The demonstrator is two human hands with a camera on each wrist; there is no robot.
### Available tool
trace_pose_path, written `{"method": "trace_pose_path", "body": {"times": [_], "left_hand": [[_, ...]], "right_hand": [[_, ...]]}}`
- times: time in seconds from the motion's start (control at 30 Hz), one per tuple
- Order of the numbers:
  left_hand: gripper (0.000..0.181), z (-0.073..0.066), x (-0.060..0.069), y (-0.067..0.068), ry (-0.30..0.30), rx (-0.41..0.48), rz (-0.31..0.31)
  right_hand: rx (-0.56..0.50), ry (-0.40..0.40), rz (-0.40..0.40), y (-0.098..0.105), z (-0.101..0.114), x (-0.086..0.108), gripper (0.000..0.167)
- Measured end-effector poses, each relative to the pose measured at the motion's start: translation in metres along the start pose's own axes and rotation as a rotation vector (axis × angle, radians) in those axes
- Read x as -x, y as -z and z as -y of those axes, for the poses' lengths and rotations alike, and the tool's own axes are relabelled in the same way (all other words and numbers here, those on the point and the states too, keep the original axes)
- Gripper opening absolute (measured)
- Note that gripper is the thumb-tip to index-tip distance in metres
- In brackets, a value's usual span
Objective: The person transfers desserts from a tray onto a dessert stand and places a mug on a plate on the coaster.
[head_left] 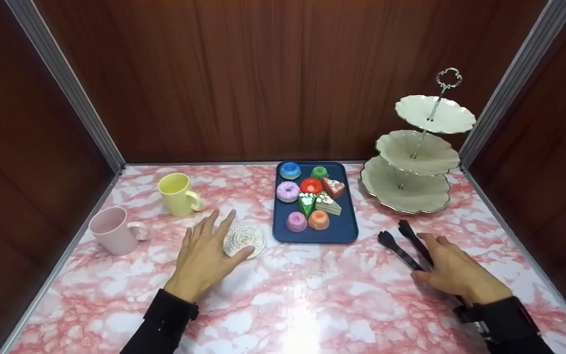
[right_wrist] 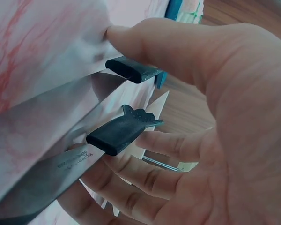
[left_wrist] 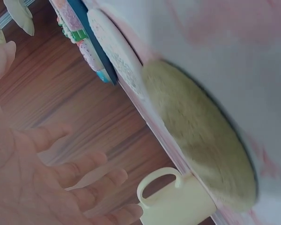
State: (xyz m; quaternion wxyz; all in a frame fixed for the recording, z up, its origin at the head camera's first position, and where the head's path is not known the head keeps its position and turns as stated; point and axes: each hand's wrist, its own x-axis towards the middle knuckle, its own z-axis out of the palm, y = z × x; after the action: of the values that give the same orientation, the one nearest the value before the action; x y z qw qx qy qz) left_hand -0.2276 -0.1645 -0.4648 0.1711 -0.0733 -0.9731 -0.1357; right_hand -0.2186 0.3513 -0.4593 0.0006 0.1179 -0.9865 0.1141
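So the right hand [head_left: 460, 273] is loosely curved over the tongs [head_left: 402, 254], thumb on one side, fingers round the other. Doesn't look closed on them, and I can't tell if any finger actually touches. They lie right under that palm, long axis running from the wrist forward and leftward, black tips away from the person; the other hand is nowhere near them. Left hand [head_left: 204, 258] is wide, fingers spread, holding nothing, just beside a round lacy mat [head_left: 247, 237]. Further out: tray [head_left: 315, 237] of toy sweets mid-bench, tiered stand [head_left: 406, 194] at back right, yellow and pink mugs [head_left: 116, 236] on the left. Bench [head_left: 243, 309] is glossy pink-and-white marbling, boxed in by dark wood panels [head_left: 263, 73].
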Motion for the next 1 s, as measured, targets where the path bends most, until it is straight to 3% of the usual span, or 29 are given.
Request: {"method": "trace_pose_path", "body": {"times": [0.47,1.0], "left_hand": [[0.085,-0.016,-0.009,-0.005,0.012,-0.022,0.028],[0.083,-0.032,-0.019,-0.01,-0.032,0.09,0.006]], "right_hand": [[0.014,0.061,-0.084,0.0,0.002,-0.004,0.068],[0.004,0.12,-0.191,0.005,0.018,-0.014,0.065]]}}
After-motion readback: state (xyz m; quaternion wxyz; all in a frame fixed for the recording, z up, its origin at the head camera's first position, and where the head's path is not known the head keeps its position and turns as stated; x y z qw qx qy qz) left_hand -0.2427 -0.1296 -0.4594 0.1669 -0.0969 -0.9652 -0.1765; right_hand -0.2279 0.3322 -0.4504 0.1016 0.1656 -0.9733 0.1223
